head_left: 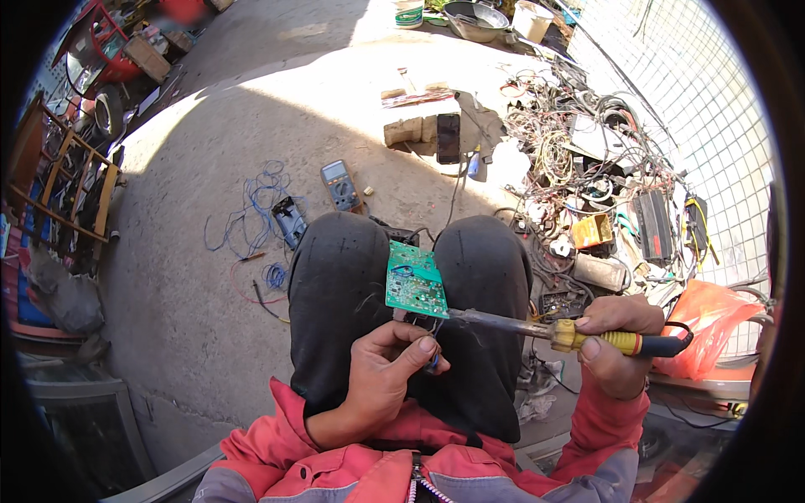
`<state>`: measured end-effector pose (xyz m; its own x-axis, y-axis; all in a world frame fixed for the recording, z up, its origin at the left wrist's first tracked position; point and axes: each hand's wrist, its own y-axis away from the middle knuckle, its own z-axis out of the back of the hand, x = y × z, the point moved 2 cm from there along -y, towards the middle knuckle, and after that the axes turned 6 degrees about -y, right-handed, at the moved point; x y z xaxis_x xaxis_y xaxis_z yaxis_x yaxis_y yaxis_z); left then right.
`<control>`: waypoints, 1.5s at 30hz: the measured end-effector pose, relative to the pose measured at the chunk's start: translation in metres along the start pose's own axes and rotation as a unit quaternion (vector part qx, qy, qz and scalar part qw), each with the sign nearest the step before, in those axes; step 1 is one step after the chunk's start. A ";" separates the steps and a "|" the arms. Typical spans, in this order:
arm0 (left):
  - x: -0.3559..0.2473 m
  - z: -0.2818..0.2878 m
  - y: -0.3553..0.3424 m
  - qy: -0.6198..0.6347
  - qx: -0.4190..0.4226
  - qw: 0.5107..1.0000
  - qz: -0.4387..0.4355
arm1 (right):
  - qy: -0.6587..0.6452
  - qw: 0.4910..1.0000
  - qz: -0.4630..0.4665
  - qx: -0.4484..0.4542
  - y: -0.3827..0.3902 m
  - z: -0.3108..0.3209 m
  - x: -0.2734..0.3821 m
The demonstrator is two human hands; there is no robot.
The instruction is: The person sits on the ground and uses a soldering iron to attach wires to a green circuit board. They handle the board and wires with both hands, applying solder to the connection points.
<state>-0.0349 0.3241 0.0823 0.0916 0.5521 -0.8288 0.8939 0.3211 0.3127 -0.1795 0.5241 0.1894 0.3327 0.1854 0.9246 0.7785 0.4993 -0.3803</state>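
Between my knees a green circuit board (415, 281) stands tilted, its soldered side and a short blue wire in sight. My left hand (381, 369) is closed at the board's lower edge, thumb and fingers pinched around dark parts there; a small blue piece shows by the fingertips. My right hand (619, 344) grips the yellow handle of a large soldering iron (503, 324). Its metal shaft points left over my right thigh and ends at the board's lower right corner. Whether the tip touches the board I cannot tell.
Ahead on the concrete lie a multimeter (341, 186), an opened dark blue case (289, 220) and tangled blue wire (260, 201). A phone (449, 138) leans on a brick block. At right spreads a heap of cables (558, 126) and scrap, with a red plastic bag (708, 323) nearer me.
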 end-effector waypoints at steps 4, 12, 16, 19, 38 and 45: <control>0.000 0.000 0.001 -0.006 -0.003 1.000 -0.016 | -0.005 1.000 -0.017 -0.001 0.001 0.001 0.000; -0.003 -0.003 0.001 -0.018 -0.015 1.000 -0.010 | 0.006 1.000 -0.008 0.014 -0.002 -0.001 0.000; -0.002 -0.002 0.001 -0.017 -0.016 1.000 -0.008 | 0.003 0.999 -0.023 0.030 -0.003 0.000 -0.001; -0.002 -0.001 0.001 -0.017 -0.017 1.000 -0.006 | 0.011 0.999 -0.018 0.037 -0.004 -0.001 -0.001; -0.003 -0.001 0.000 -0.020 -0.013 1.000 -0.004 | 0.012 0.998 -0.057 0.032 -0.002 0.000 0.000; -0.001 0.000 0.000 -0.023 -0.013 1.000 -0.005 | 0.023 0.998 -0.057 0.014 -0.001 -0.001 0.001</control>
<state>-0.0347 0.3235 0.0835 0.1035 0.5122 -0.8526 0.8829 0.3475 0.3159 -0.1792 0.5230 0.1907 0.2670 0.0877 0.9597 0.7977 0.5386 -0.2712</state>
